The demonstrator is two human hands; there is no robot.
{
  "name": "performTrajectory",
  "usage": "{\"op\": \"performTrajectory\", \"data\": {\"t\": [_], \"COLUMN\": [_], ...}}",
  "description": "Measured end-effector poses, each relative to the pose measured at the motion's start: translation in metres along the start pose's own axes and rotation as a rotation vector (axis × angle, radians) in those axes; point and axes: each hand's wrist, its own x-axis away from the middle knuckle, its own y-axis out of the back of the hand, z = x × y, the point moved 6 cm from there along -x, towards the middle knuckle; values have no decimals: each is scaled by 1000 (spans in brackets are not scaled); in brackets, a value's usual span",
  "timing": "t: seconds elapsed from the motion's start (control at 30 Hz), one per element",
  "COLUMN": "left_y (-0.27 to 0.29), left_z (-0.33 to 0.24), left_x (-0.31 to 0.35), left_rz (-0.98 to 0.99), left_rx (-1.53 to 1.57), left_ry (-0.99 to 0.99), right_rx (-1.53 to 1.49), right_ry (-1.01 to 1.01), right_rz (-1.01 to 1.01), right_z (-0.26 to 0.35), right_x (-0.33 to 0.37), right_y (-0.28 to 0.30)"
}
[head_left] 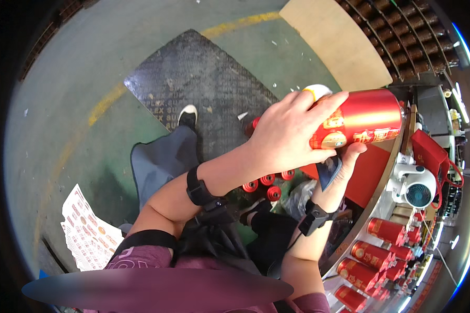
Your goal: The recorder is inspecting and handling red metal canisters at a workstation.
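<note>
Up at the right of the middle, a shiny red bottle (376, 116) with gold and red labelling lies nearly level in the air. My left hand (284, 128) is closed around its left part, fingers over the top and thumb below. Beside those fingers shows a white round piece (318, 91) with a yellow rim. My right hand (344, 167) is under the bottle, its thumb raised against the lower side; its other fingers are hidden. A dark blue-grey flat piece (329, 173) shows at that palm; its kind is unclear.
Several red bottles (369, 255) stand on the bench at right, beside a small white fan (415, 185) and a red box (428, 148). More red round items (267, 180) are low down near my legs. A dark board (203, 78) covers the floor ahead; a printed sheet (86, 229) is at left.
</note>
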Motion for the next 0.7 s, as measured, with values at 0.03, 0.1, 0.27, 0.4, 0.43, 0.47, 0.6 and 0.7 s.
{"op": "performTrajectory", "data": {"t": [0.03, 0.1, 0.27, 0.4, 0.43, 0.47, 0.6, 0.7], "left_y": [-3, -8, -28, -53, -60, -65, -92, -105], "left_z": [2, 16, 25, 21, 20, 21, 25, 29], "left_x": [0, 3, 6, 13, 14, 18, 29, 36], "left_rz": [28, -6, -19, 134, 183, 205, 298, 333], "left_rx": [-18, 106, 504, 772, 889, 885, 888, 1013], "left_ry": [-5, 26, 50, 156, 183, 186, 209, 343], "right_rx": [-70, -29, -253, -434, -436, -397, -342, -362], "right_ry": [30, 64, 43, 22, 17, 10, -30, -83], "right_rz": [-19, -86, -155, 90, 74, -68, -202, -201], "right_z": [-4, 0, -3, -5, -9, -10, -21, -28], "right_x": [-1, -8, -29, -17, -14, -8, 5, 8], "right_y": [-5, -11, 12, 38, 48, 51, 83, 97]}}
